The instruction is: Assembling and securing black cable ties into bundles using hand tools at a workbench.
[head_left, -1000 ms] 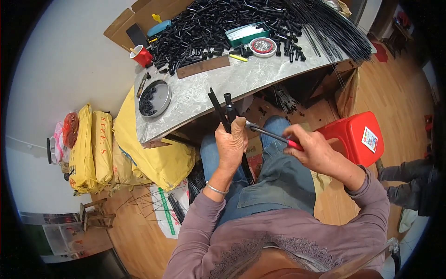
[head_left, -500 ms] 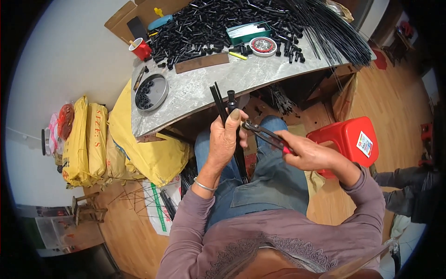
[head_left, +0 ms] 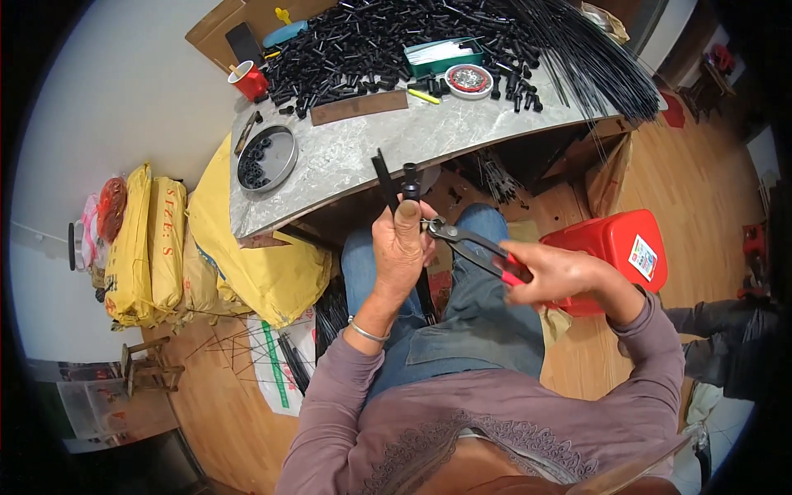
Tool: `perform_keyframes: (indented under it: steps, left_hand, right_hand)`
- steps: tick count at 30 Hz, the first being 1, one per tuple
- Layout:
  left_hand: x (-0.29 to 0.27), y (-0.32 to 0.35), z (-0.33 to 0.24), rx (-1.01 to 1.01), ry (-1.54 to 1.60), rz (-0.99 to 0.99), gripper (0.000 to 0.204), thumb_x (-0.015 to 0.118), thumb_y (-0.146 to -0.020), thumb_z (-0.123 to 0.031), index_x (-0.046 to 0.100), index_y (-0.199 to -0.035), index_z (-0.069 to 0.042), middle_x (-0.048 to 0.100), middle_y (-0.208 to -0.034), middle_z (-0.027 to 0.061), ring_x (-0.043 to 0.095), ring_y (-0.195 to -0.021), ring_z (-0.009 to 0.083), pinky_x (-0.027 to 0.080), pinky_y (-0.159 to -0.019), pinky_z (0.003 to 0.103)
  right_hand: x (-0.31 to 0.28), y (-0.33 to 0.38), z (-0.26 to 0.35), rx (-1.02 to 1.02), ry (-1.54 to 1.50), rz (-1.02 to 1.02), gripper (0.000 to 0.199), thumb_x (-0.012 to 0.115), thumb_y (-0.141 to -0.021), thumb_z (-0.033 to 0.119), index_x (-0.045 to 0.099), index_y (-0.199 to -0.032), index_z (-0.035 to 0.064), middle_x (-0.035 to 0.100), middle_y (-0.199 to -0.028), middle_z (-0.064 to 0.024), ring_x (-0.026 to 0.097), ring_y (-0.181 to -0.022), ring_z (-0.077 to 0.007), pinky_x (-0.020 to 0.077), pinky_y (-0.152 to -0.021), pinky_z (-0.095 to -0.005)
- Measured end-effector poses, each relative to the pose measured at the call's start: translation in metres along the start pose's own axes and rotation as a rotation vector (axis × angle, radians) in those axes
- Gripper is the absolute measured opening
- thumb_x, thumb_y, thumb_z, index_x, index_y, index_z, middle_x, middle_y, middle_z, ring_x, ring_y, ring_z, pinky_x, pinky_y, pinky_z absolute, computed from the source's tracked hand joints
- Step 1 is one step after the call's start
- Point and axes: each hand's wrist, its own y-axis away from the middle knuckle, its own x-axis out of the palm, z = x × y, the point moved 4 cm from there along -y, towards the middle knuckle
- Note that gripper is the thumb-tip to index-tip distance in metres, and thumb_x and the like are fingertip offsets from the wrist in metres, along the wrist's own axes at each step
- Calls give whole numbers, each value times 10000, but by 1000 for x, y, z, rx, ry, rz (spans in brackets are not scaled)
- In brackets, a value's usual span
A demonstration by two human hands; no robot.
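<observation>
My left hand (head_left: 398, 246) is wrapped round a bundle of slim black rods (head_left: 384, 177), held upright above my lap with the thumb on top. A black tubular fitting (head_left: 410, 183) with a flared top sticks up beside the rods in the same grip. My right hand (head_left: 549, 272) grips pliers (head_left: 477, 244) by their black-and-red handles, which stand somewhat apart. The pliers' head touches or nearly touches the bundle at my left fingers. Whatever lies between the jaws is too small to make out.
On the grey table (head_left: 346, 153) lie a heap of black tubular parts (head_left: 363, 58), long black rods (head_left: 590, 62), a round tray (head_left: 268, 158), a green box (head_left: 444, 58) and a red cup (head_left: 247, 81). A red stool (head_left: 615, 235) stands right; yellow sacks (head_left: 260, 256) lie left. Another person's dark-trousered leg (head_left: 714, 346) shows far right.
The pliers' handles have spread a little wider, and my right hand has shifted slightly right. My left hand keeps its grip while the rods and fitting have turned slightly.
</observation>
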Motion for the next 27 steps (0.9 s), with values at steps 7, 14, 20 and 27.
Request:
perform_keyframes:
  steps: [7, 14, 20, 27]
  left_hand:
    - [-11, 0, 2, -5, 68, -17, 584, 504, -877, -606, 536, -858, -23, 425, -531, -21, 404, -420, 51, 300, -378, 203]
    - [-2, 5, -4, 29, 36, 39, 670, 414, -890, -645, 535, -871, 14, 392, -516, -19, 393, -421, 69, 318, -386, 222]
    - [-3, 8, -3, 24, 47, 46, 596, 443, -921, -584, 551, -884, 2, 426, -540, -13, 417, -444, 68, 331, -406, 215]
    - [-2, 6, -3, 0, 51, 43, 618, 407, -923, -610, 533, -905, -5, 393, -522, -8, 383, -409, 83, 320, -381, 229]
  right_hand:
    - [1, 13, 16, -395, 343, -466, 255, 565, -909, 162, 505, -1074, -21, 592, -789, -126, 597, -674, -213, 473, -598, -338]
    - [29, 6, -21, -120, -923, 338, 178, 538, -901, 180, 477, -937, 16, 565, -614, -63, 573, -457, -151, 432, -401, -266]
    - [-1, 11, -2, -516, 399, -393, 376, 628, -866, 143, 453, -1183, 39, 591, -727, -35, 568, -552, -153, 450, -518, -263]
    - [24, 4, -38, -85, -776, 161, 238, 517, -942, 224, 537, -968, -12, 602, -707, -89, 591, -526, -148, 493, -496, -256]
